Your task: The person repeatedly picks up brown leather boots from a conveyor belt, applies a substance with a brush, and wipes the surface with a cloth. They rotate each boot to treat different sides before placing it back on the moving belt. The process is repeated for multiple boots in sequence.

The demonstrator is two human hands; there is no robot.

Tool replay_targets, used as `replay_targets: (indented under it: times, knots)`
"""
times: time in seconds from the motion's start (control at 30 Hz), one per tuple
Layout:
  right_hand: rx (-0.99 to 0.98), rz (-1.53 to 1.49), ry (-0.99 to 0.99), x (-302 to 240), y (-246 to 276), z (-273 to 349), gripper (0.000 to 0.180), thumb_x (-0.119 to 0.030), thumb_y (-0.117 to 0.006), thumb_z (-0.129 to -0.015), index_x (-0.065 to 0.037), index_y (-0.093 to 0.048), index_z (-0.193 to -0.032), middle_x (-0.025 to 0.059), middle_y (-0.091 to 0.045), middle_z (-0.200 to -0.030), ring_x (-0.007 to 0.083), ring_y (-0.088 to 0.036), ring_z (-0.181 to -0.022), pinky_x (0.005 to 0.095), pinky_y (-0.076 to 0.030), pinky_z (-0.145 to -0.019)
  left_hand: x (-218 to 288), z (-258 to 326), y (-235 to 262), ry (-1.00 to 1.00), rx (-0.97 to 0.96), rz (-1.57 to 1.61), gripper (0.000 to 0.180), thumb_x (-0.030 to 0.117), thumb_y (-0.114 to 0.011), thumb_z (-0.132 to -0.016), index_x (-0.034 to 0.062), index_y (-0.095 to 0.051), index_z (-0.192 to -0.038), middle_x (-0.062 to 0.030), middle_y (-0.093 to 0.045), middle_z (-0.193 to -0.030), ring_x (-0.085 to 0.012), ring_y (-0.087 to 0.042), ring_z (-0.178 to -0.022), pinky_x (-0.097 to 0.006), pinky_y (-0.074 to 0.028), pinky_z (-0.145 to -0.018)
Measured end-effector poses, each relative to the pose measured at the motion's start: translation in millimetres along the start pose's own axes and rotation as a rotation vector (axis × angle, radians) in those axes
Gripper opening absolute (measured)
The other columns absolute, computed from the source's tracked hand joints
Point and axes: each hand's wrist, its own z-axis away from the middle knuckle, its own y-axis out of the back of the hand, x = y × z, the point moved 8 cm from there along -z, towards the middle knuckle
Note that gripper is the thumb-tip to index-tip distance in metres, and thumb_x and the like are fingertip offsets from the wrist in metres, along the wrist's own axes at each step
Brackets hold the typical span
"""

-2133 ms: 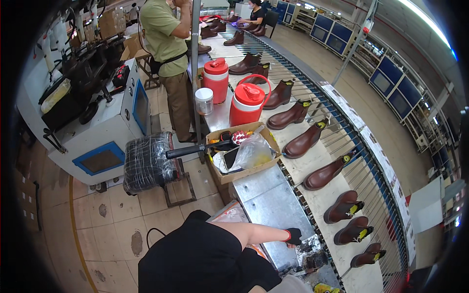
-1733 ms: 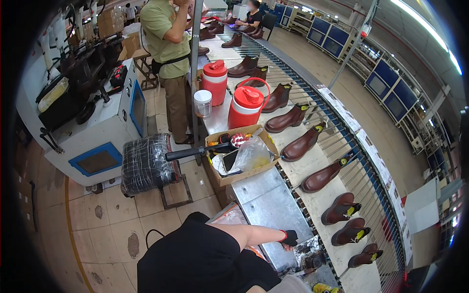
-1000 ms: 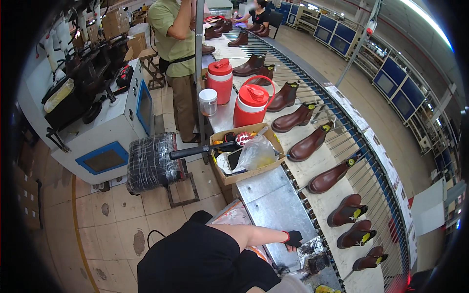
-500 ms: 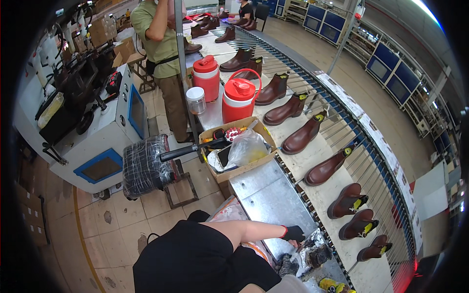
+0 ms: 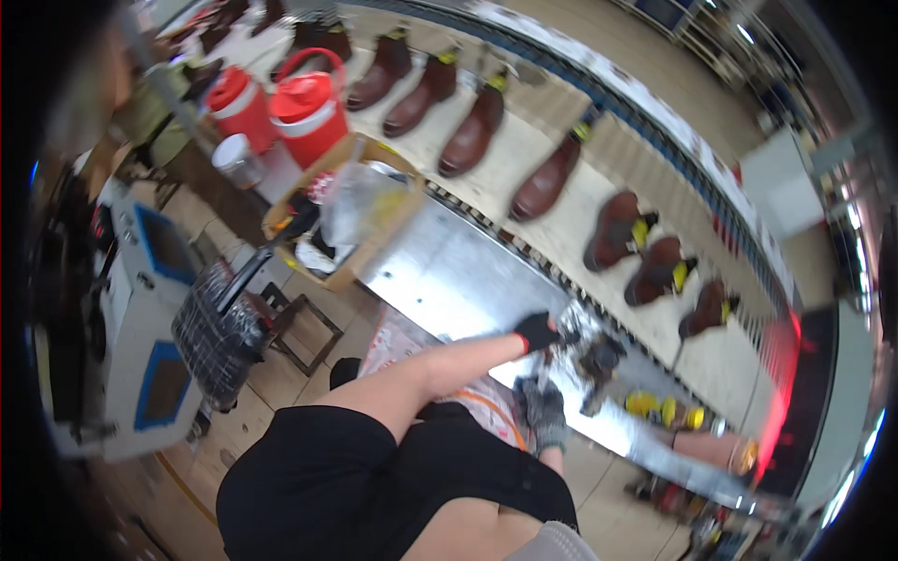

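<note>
My left hand, in a black glove with a red cuff, is over the metal bench. Its fingers look curled together at the edge of crumpled foil; what they hold, if anything, is too blurred to name. Nearer to me is my right hand in a grey knit glove, its fingers smeared by motion. Just right of both hands sits a dark, stained lump beside the foil. Along the far side of the bench stand several brown ankle boots with yellow inside their tops.
A cardboard box with a plastic bag and odds and ends stands at the bench's left end. Behind it are a red jug and a clear jar. Yellow containers lie at right. Rollers run beyond the boots.
The view has swung to the right and tilted, so more of the bench's right end shows. Both hands stay by the foil, and the right glove is now more exposed.
</note>
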Motion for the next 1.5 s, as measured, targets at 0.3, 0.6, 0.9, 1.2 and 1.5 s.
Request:
replay_targets:
  times: [0.3,0.6,0.9,1.2,1.5]
  knots:
    - [-0.242,-1.195,-0.171,19,-32,0,0.021,-0.015,-0.054,-0.087,0.001,-0.061,-0.098,0.0046,-0.062,-0.074,0.0092,-0.052,-0.051,0.0207,-0.041,-0.04,-9,0,-6,0.051,0.006,0.092,0.017,0.01,-0.066,-0.073,0.0056,-0.053,-0.084,-0.0064,-0.058,-0.066,-0.0154,-0.06,-0.056,-0.03,-0.05,-0.053]
    - [0.106,0.275,-0.058,32,-2,27,0.053,-0.051,-0.047,-0.085,-0.007,-0.055,-0.114,0.0229,-0.057,-0.11,0.0382,-0.054,-0.105,0.0459,-0.041,-0.089,-13,-1,-7,0.101,-0.155,0.305,0.012,0.001,-0.062,-0.078,0.0025,-0.051,-0.083,-0.0101,-0.059,-0.067,-0.0197,-0.065,-0.056,-0.029,-0.054,-0.049]
    - [0.229,-0.07,0.145,-1,13,-3,0.035,-0.035,-0.062,-0.082,-0.007,-0.061,-0.103,0.0155,-0.065,-0.093,0.0293,-0.062,-0.089,0.0382,-0.049,-0.077,-11,11,26,0.392,-0.126,0.563,0.012,0.015,-0.052,-0.088,0.0035,-0.053,-0.091,-0.0165,-0.063,-0.085,-0.0249,-0.067,-0.074,-0.028,-0.053,-0.057]
    - [0.238,0.212,0.276,-2,-5,-74,0.042,-0.042,-0.052,-0.086,-0.011,-0.056,-0.114,0.0191,-0.061,-0.102,0.0348,-0.06,-0.09,0.0437,-0.047,-0.077,39,-50,130,0.151,0.037,0.351,0.022,0.023,-0.053,-0.09,0.003,-0.057,-0.098,-0.0097,-0.064,-0.09,-0.0175,-0.064,-0.078,-0.025,-0.051,-0.065]
    - [0.238,0.346,0.331,-26,1,-52,0.047,-0.044,-0.046,-0.088,-0.019,-0.045,-0.128,0.0189,-0.055,-0.114,0.0348,-0.058,-0.095,0.0459,-0.047,-0.079,93,-13,53,0.029,-0.59,0.011,0.026,0.023,-0.062,-0.085,0.001,-0.062,-0.098,-0.0071,-0.065,-0.083,-0.0134,-0.063,-0.074,-0.023,-0.049,-0.067]
